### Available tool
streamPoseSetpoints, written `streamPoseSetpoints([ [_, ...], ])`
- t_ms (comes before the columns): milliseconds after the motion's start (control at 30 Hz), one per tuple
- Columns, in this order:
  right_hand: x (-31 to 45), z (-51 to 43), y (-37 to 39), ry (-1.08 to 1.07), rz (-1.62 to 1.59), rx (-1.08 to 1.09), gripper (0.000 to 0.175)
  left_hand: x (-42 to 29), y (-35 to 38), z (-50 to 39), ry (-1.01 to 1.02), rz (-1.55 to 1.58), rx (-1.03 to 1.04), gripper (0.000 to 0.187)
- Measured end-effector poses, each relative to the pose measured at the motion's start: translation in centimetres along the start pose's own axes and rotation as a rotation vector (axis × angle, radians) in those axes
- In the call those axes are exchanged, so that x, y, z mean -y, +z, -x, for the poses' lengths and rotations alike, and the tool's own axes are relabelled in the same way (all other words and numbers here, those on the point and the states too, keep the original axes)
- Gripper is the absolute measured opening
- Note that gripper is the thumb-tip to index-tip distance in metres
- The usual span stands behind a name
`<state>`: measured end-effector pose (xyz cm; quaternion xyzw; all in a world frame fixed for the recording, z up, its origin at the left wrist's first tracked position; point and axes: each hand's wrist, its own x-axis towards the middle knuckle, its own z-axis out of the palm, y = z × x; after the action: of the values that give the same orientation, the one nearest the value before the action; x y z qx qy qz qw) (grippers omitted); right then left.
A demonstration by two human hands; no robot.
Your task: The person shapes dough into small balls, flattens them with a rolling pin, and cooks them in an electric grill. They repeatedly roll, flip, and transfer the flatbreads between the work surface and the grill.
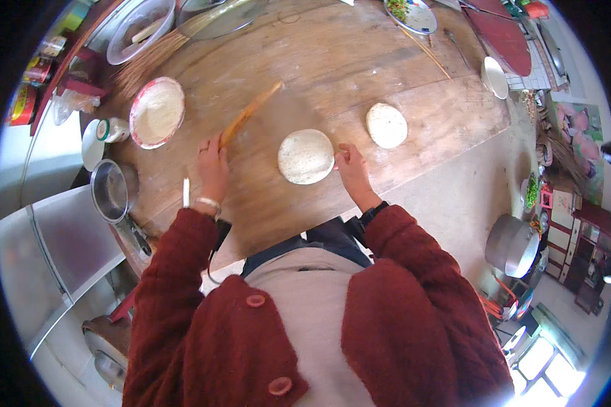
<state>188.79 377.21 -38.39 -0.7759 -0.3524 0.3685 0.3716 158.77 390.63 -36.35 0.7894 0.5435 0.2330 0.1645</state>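
My left hand [213, 172] rests on the wooden table [265, 203], its fingers over the near end of a thin wooden rolling pin [252, 112]. The pin slants away to the upper right on the board surface. At the right edge of a flat dough round [305, 156], the thumb and forefinger of my right hand [355, 173] pinch the rim. This round lies between my hands and shows dark specks. Farther right sits a smaller, paler dough round [386, 125], apart from both hands.
Left stand a red-rimmed bowl of flour [158, 113], a glass jar [113, 130] and a metal pot [113, 191]. A straw whisk broom [155, 58] and plastic basin [141, 30] lie beyond. Chopsticks [427, 55], a plate with greens [420, 18] and a white bowl [494, 78] are far right.
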Motion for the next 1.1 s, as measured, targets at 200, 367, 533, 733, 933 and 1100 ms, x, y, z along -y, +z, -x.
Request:
streamPoseSetpoints([
  [200, 1.6, 0.6, 2.4, 0.224, 0.054, 0.070, 0.039, -0.9, 0.8, -2.1, 0.044, -0.108, -0.172, 0.041],
  [367, 2.7, 0.9, 3.0, -0.152, 0.207, -0.072, 0.034, -7.7, 2.9, 1.0, 0.466, -0.023, 0.338, 0.097],
  [533, 3.6, 1.4, 2.9, -0.030, -0.048, 0.024, 0.027, -10.9, 5.8, 1.2, 0.426, 0.022, 0.452, 0.117],
  [733, 4.8, 1.7, 2.4, 0.183, -0.505, 0.043, 0.026, -10.3, 7.0, -0.3, 0.422, 0.256, 0.423, 0.089],
  [933, 5.7, 1.4, 1.2, 0.094, -0.171, -0.067, 0.043, -10.4, 6.7, -1.2, 0.163, 0.416, 0.525, 0.049],
  [1100, 7.4, 1.4, 1.5, -0.029, -0.342, 0.004, 0.070, -11.8, 6.8, -1.2, -0.023, 0.691, 0.627, 0.045],
])
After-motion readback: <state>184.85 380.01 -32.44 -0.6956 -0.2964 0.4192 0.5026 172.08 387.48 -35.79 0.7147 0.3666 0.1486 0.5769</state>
